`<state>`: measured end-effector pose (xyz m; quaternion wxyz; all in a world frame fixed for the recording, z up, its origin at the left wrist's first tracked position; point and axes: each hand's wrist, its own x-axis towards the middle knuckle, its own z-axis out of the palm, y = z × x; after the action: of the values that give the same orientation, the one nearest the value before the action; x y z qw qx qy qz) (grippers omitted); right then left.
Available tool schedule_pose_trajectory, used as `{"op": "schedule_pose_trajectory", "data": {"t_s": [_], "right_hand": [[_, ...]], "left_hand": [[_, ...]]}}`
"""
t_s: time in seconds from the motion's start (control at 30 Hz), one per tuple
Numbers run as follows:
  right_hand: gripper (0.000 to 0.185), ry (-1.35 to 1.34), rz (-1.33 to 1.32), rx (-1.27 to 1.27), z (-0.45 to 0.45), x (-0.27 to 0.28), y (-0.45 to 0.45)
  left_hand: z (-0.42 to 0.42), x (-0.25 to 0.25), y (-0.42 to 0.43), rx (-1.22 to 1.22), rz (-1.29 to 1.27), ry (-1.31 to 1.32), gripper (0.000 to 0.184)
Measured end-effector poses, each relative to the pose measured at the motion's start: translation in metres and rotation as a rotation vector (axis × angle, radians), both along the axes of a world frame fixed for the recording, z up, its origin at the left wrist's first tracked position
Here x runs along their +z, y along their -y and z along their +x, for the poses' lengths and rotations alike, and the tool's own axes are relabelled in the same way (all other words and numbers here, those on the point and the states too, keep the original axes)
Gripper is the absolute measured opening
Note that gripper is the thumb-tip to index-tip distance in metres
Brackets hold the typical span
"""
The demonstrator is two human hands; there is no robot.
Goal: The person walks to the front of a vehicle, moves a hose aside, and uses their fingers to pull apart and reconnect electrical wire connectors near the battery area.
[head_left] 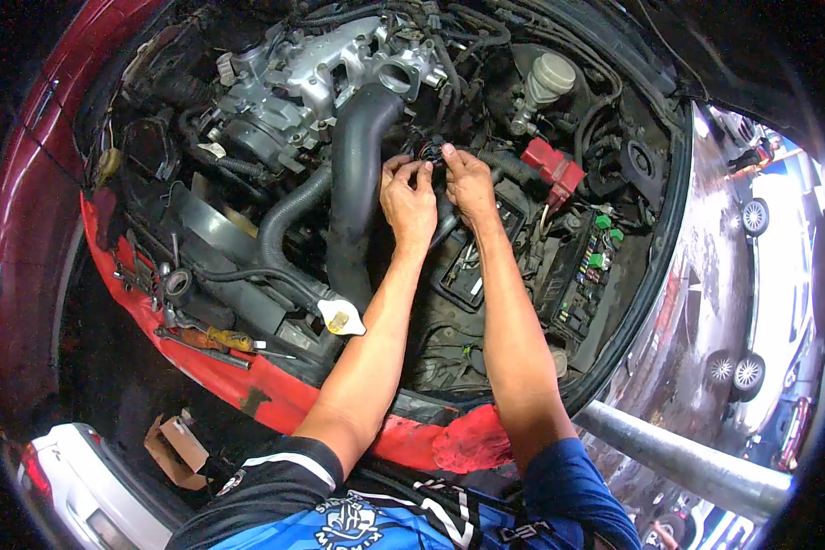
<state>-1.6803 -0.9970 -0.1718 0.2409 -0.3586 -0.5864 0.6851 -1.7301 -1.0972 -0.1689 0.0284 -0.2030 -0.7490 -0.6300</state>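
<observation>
Both hands are deep in the engine bay, close together. My left hand (pixel 409 203) has its thumb and fingers pinched on a small dark wiring connector (pixel 428 151) with thin coloured wires. From the other side my right hand (pixel 470 186) grips the same connector, thumb on top. The fingers cover much of it, so its exact shape is hidden. Just left of my left hand runs a thick black intake hose (pixel 357 174), joined at the top to the silver intake manifold (pixel 325 69). Below my right hand lies the black battery tray (pixel 463 275).
A red terminal cover (pixel 553 172) and an open fuse box (pixel 585 280) stand to the right. A white radiator cap (pixel 342 317) sits near my left forearm. Screwdrivers (pixel 229 340) and other tools lie along the red front edge (pixel 275 399). A brake fluid reservoir (pixel 550 75) is at the back.
</observation>
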Motion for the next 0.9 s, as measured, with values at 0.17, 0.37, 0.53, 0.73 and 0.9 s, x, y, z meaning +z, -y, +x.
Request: {"op": "schedule_pose_trajectory", "data": {"t_s": [0.17, 0.37, 0.53, 0.73, 0.9], "right_hand": [[0.041, -0.028, -0.013, -0.018, 0.0001, -0.0006, -0.0008], [0.04, -0.029, -0.015, 0.019, 0.0001, 0.004, 0.0022], [0.04, -0.078, -0.035, 0.064, 0.0014, 0.0002, -0.0006], [0.04, -0.048, -0.005, 0.05, -0.0005, -0.0022, 0.0006], [0.041, -0.028, 0.036, 0.027, -0.0004, 0.0013, 0.0018]], "left_hand": [[0.004, 0.0099, 0.0022, -0.004, -0.099, -0.106, 0.022], [0.0015, 0.0056, 0.0021, -0.005, -0.095, -0.07, 0.022], [-0.0004, 0.0041, 0.0011, -0.005, -0.073, -0.043, 0.022], [-0.0003, 0.0038, 0.0014, -0.007, -0.068, -0.018, 0.021], [0.0001, 0.0011, 0.0008, -0.006, -0.048, -0.029, 0.019]]}}
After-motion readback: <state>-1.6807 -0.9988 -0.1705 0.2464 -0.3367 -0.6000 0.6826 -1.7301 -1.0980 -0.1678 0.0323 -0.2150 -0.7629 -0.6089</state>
